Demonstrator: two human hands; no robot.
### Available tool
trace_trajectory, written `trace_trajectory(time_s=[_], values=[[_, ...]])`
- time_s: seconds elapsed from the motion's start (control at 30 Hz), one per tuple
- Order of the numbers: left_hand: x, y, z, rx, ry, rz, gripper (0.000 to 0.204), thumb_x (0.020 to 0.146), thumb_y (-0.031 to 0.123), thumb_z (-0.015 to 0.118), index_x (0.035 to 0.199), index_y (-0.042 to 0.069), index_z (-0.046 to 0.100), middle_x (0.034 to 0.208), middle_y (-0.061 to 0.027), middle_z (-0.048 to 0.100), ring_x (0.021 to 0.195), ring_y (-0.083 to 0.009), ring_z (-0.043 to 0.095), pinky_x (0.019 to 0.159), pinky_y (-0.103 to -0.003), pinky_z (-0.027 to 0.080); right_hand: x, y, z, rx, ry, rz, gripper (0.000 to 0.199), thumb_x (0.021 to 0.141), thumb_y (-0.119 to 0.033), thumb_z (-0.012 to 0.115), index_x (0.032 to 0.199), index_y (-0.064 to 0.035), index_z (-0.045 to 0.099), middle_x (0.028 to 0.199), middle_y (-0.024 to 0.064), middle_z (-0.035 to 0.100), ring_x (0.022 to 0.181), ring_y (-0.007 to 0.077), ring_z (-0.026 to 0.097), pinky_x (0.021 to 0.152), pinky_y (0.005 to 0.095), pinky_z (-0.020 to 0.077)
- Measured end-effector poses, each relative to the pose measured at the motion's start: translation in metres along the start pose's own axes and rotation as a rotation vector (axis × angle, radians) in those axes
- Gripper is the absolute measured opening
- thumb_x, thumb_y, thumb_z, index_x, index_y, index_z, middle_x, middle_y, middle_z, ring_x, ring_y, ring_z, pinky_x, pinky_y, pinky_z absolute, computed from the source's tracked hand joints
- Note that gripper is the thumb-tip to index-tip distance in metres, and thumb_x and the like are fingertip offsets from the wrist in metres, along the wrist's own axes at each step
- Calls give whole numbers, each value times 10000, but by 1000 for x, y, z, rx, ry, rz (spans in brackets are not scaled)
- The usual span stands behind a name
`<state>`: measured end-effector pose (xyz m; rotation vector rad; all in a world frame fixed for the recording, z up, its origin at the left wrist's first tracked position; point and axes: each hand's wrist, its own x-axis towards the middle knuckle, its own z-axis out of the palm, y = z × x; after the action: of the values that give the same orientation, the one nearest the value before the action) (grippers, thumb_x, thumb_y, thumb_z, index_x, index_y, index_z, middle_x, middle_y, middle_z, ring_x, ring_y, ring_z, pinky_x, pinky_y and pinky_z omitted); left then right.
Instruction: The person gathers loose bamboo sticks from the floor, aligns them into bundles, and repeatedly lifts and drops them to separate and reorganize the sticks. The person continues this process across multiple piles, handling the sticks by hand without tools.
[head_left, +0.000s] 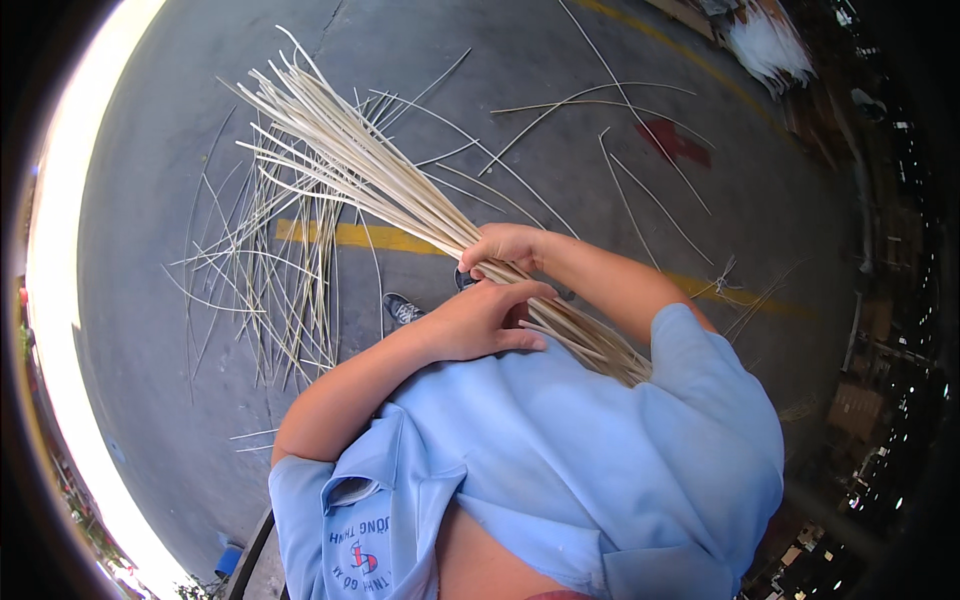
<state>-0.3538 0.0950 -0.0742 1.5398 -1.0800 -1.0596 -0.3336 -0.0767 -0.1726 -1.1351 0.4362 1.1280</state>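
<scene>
A thick bundle of pale, thin rattan canes (pixel 370 165) slants across in front of my body, its far ends fanning out toward the upper left. My right hand (pixel 505 248) is closed around the bundle near the middle of the view. Just nearer to me, my left hand (pixel 485 318) curls loosely over the same bundle, its thumb lying across the canes. Part of its grip is hidden by the hand itself. The near ends of the bundle rest against my blue shirt (pixel 600 440), by the right sleeve.
Many loose canes (pixel 265 290) lie criss-crossed on the grey floor (pixel 150 200) at left. More single canes (pixel 600 90) are scattered at the far right. Yellow lines (pixel 375 237) cross the floor. My shoe (pixel 402 308) shows below the bundle. A white heap (pixel 768 45) stands far right.
</scene>
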Motion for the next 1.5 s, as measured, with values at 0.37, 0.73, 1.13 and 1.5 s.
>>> trace_trajectory(time_s=[0.37, 0.73, 1.13, 1.5], values=[[-31, -43, -66, -867, 677, -145, 175, 1026, 212, 624, 978, 45, 646, 711, 20, 543, 605, -74, 492, 556, -232, 413, -26, 16, -36, 33, -64, 11, 239, 815, -181, 758, 958, -27, 645, 776, 145, 692, 627, 191, 681, 557, 306, 554], [-188, -157, -195, -954, 1674, -45, 201, 1015, 226, 646, 868, 103, 590, 643, 37, 510, 512, -64, 455, 422, -209, 322, -71, 23, -46, 33, -358, 158, 316, 802, -172, 750, 1027, -11, 599, 992, 257, 722, 828, 283, 731, 739, 372, 603], [-162, -134, -157, -645, 1925, -65, 466, 1027, 424, 592, 1292, 54, 491, 1033, -77, 607, 846, -207, 622, 730, -341, 542, -72, 11, -43, -130, -197, 85, 293, 802, -120, 783, 1005, -15, 600, 802, 108, 674, 689, 204, 680, 643, 384, 594], [-13, -111, -32, -1189, 1158, 274, 816, 881, 581, 719, 1443, 54, 450, 1337, -158, 595, 1245, -334, 589, 1070, -524, 487, -43, -20, 0, -334, -204, 119, 263, 804, -120, 781, 968, 5, 618, 793, 124, 675, 692, 219, 696, 665, 376, 608]])
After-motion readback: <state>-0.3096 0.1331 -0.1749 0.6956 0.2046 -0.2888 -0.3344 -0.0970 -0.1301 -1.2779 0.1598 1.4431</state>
